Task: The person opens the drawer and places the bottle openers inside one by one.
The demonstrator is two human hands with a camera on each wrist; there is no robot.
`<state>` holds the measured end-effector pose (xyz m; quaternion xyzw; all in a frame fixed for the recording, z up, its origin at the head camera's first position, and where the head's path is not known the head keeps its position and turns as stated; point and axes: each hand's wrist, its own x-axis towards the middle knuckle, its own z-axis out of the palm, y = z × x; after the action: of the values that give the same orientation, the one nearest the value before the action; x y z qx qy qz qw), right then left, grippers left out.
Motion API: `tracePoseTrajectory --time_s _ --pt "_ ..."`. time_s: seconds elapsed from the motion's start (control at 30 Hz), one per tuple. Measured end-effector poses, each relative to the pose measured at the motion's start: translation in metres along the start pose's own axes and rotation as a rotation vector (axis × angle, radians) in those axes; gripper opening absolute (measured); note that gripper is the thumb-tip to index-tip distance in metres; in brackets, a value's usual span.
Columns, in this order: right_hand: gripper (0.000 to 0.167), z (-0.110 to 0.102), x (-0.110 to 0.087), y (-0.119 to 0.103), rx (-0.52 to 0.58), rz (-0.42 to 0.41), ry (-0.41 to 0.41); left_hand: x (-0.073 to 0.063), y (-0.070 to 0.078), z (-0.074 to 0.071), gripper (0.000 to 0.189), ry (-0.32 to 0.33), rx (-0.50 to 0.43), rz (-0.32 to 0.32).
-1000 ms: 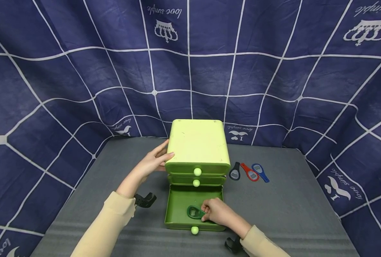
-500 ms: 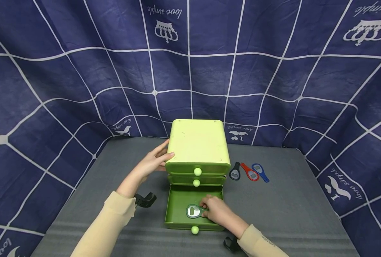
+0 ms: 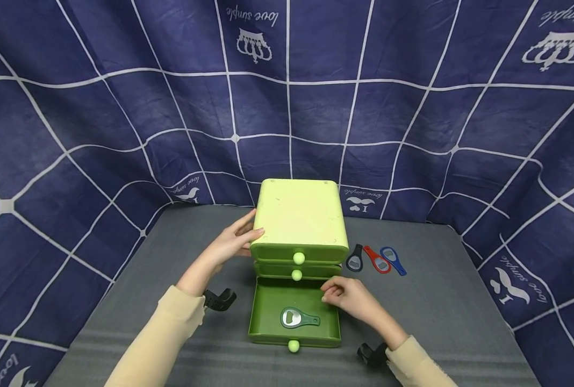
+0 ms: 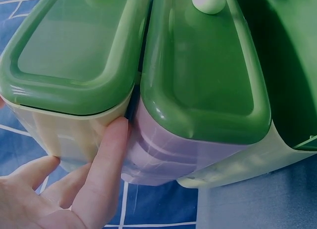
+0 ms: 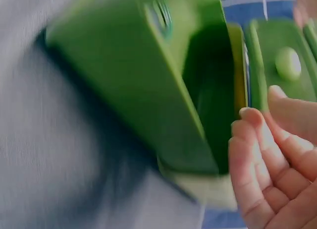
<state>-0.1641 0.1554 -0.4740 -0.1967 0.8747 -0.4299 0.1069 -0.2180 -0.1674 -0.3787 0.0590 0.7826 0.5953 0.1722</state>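
A small drawer cabinet [image 3: 300, 212] with a pale yellow-green top and green drawers stands mid-table. My left hand [image 3: 231, 242] rests on its left side, thumb at the top edge; in the left wrist view the fingertips touch the upper casing. The bottom drawer [image 3: 266, 309] is pulled out. Inside it lies a green bottle opener [image 3: 300, 319], metal end to the left, handle to the right. My right hand [image 3: 352, 298] is over the drawer's right rim, apart from the opener. Its fingers are loosely curled with nothing between them, as the right wrist view also shows.
To the right of the cabinet lie a black bottle opener [image 3: 354, 259], a red one [image 3: 378, 260] and a blue one [image 3: 393, 261]. The upper drawers, with round knobs [image 3: 299, 258], are pushed in. A blue checked curtain [image 3: 316, 107] hangs behind the grey table [image 3: 437, 301].
My right hand has let go of the green bottle opener, which now lies in the bottom drawer, and has moved up and right. My left hand has stayed on the cabinet.
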Motion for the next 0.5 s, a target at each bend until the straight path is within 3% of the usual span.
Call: tracePoseTrajectory --time_s 0.23,0.5 --pt "0.017 -0.044 -0.007 0.030 -0.035 0.109 0.108 0.000 0.001 0.000 0.081 0.003 -0.012 -0.017" --pt "0.023 -0.081 -0.010 0.079 -0.155 0.335 0.451 0.000 0.001 0.000 0.081 0.003 -0.007 -0.016"
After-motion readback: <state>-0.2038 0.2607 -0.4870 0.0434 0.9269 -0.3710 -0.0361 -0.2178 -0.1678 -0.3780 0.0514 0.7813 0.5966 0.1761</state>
